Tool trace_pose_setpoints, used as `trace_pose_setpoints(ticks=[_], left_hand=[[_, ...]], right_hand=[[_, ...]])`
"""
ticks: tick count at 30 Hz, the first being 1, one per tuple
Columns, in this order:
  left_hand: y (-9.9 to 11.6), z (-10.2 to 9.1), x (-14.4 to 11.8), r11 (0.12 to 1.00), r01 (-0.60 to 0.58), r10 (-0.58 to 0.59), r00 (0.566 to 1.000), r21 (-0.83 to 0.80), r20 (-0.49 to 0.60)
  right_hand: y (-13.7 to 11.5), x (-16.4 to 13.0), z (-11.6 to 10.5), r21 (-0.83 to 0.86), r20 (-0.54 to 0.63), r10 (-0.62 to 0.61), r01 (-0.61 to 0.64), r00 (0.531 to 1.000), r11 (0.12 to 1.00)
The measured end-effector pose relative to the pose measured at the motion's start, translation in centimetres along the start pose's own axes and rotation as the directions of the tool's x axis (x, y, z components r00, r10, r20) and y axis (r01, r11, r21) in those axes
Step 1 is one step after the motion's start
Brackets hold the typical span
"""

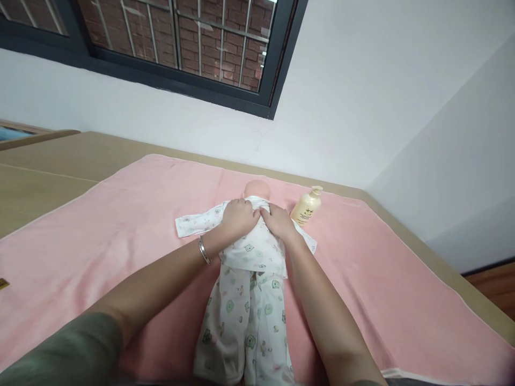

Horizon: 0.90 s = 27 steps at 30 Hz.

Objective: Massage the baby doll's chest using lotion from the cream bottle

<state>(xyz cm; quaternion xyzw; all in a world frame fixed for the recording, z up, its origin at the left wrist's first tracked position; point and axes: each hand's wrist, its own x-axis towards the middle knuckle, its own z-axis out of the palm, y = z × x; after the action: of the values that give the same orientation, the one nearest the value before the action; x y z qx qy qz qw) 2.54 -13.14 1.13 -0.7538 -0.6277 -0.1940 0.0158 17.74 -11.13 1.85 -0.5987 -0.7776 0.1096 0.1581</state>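
Doll (257,188) supine on pink towel (120,225); left hand (240,217), right hand (279,221) pinching shirt (253,249) at doll's collar. Fabric soft, light, slack.

The doll (249,257) has its chest and neck covered by both hands; its feet are cut off by the bottom edge. The label on the bottle (306,208) is too small to read.

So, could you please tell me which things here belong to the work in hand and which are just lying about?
In hand:
- baby doll
- printed top, which the left hand and right hand both press near the collar
- printed trousers
- pink towel underneath

Lying about:
- lotion bottle
- window
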Motion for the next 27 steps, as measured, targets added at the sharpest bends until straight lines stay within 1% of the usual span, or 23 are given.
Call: trace_pose_setpoints(ticks=[4, 6, 8, 10, 14, 19, 23, 27], left_hand=[[-0.9, 0.7, 0.8, 0.997, 0.014, -0.014, 1.000, -0.076, -0.001], [-1.0, 1.0, 0.8, 0.997, 0.015, -0.016, 1.000, -0.082, -0.008], [-1.0, 1.2, 0.8, 0.996, 0.016, -0.017, 1.000, -0.086, -0.020], [-0.9, 1.4, 0.7, 0.995, 0.017, -0.020, 0.999, -0.094, -0.033], [-0.9, 1.6, 0.7, 0.994, 0.019, -0.025, 0.999, -0.110, -0.047], [-0.9, 1.6, 0.5, 0.990, 0.037, -0.045, 0.997, -0.135, -0.055], [-0.6, 1.4, 0.1, 0.991, 0.031, -0.040, 0.997, -0.131, -0.067], [-0.2, 1.3, -0.3, 0.994, 0.061, -0.070, 0.992, -0.095, -0.102]], right_hand=[[-1.9, -0.9, -0.3, -0.170, -0.006, -0.012, 0.010, 1.000, 0.985], [-2.6, -1.3, -0.6, -0.209, -0.001, 0.004, -0.004, 1.000, 0.978], [-2.7, -1.3, -0.8, -0.177, 0.008, 0.033, -0.031, 0.999, 0.984], [-2.2, -1.1, -0.8, -0.106, 0.013, 0.049, -0.047, 0.999, 0.993], [-0.9, -0.4, -0.6, -0.001, 0.008, 0.049, -0.049, 0.999, 0.999], [0.1, -0.1, -0.6, 0.078, 0.051, 0.052, -0.056, 0.997, 0.995], [0.6, 0.2, -0.5, 0.097, 0.056, 0.042, -0.048, 0.998, 0.994], [0.7, 0.4, 0.0, 0.066, 0.048, 0.001, -0.004, 0.999, 0.998]])
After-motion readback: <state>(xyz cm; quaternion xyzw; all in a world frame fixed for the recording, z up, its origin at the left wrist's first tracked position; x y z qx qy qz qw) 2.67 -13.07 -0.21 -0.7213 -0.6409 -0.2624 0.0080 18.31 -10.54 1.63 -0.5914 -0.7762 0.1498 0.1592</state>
